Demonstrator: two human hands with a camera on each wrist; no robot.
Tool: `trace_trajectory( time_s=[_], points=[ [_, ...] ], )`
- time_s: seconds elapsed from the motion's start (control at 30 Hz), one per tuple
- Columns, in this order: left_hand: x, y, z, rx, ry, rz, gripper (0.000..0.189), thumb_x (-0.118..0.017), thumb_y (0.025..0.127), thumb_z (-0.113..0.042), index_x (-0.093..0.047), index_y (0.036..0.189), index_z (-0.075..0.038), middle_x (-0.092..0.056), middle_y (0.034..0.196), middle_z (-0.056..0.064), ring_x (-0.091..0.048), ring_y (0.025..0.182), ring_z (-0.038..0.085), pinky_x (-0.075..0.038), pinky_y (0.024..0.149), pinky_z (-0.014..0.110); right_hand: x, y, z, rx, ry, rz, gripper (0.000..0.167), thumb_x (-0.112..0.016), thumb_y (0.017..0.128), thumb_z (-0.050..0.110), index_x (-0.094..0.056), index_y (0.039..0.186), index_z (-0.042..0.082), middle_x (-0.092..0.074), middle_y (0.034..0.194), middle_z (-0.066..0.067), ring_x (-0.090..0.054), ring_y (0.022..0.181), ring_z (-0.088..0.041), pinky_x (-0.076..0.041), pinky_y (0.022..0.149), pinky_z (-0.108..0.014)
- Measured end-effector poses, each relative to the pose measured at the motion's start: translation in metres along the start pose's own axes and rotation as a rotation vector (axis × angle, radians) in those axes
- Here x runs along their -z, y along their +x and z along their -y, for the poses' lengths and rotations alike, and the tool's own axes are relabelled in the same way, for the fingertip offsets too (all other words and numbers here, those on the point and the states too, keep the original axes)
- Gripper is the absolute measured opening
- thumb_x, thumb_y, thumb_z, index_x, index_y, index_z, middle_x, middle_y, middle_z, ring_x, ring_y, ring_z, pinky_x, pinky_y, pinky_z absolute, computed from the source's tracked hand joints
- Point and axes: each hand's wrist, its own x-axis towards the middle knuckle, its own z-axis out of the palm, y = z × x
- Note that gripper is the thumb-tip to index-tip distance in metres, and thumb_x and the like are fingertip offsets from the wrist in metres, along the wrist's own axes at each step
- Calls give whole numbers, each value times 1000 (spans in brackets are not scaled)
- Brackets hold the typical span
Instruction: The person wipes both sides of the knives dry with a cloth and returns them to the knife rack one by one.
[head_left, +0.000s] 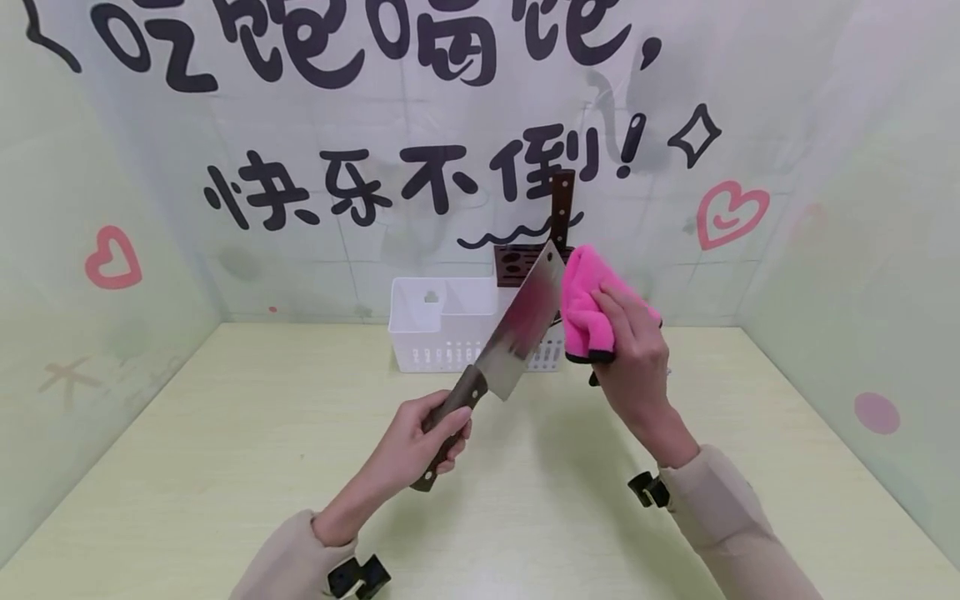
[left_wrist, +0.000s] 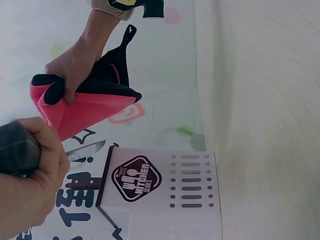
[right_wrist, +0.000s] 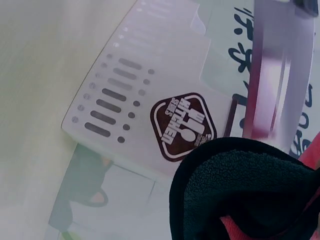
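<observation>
My left hand (head_left: pixel 420 437) grips the dark riveted handle of a cleaver (head_left: pixel 517 325), whose blade slants up to the right and mirrors some pink. A folded pink cloth (head_left: pixel 588 292) with black edging is held in my right hand (head_left: pixel 636 367), just right of the blade's upper end. In the left wrist view the cloth (left_wrist: pixel 90 110) shows a dark underside and a hanging loop. The right wrist view has the blade (right_wrist: pixel 275 75) beside the dark side of the cloth (right_wrist: pixel 235 170); whether they touch I cannot tell.
Behind the cleaver, a white slotted utensil holder (head_left: pixel 427 354) stands against the back wall. A brown slotted top (head_left: pixel 517 265) covers its right part, and a brown-handled knife (head_left: pixel 562 208) stands up there. Side walls (head_left: pixel 847 292) enclose the pale tabletop (head_left: pixel 247 450).
</observation>
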Motion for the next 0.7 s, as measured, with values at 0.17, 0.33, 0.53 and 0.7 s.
trace_trajectory(
  time_s=[0.17, 0.33, 0.53, 0.7],
  points=[
    [-4, 6, 0, 37, -145, -19, 33, -41, 96, -21, -44, 99, 12, -47, 70, 7, -44, 51, 8, -40, 43, 18, -4, -1, 12, 119, 22, 11, 25, -62, 79, 5, -62, 103, -3, -60, 105, -17, -58, 93, -33, -48, 80, -45],
    [-8, 12, 0, 42, -207, -14, 33, -38, 97, -19, -41, 105, 13, -49, 76, 7, -47, 54, 8, -44, 47, 19, -7, -3, 25, 184, 41, 49, 25, -57, 86, 17, -63, 102, -2, -61, 103, -17, -59, 90, -32, -49, 77, -45],
    [-15, 16, 2, 27, -203, 12, 33, -34, 98, -19, -40, 98, 13, -48, 70, 6, -46, 50, 8, -44, 44, 20, -11, -9, 38, 258, 63, 133, 30, -67, 76, 7, -62, 105, -3, -61, 104, -19, -59, 94, -32, -48, 81, -45],
    [-20, 19, 5, 12, -182, 21, 35, -36, 97, -22, -40, 89, 11, -46, 62, 6, -44, 44, 9, -42, 41, 21, -13, -15, 46, 306, 49, 187, 41, -74, 67, 4, -62, 106, -2, -61, 106, -18, -58, 98, -32, -47, 84, -44]
  ],
)
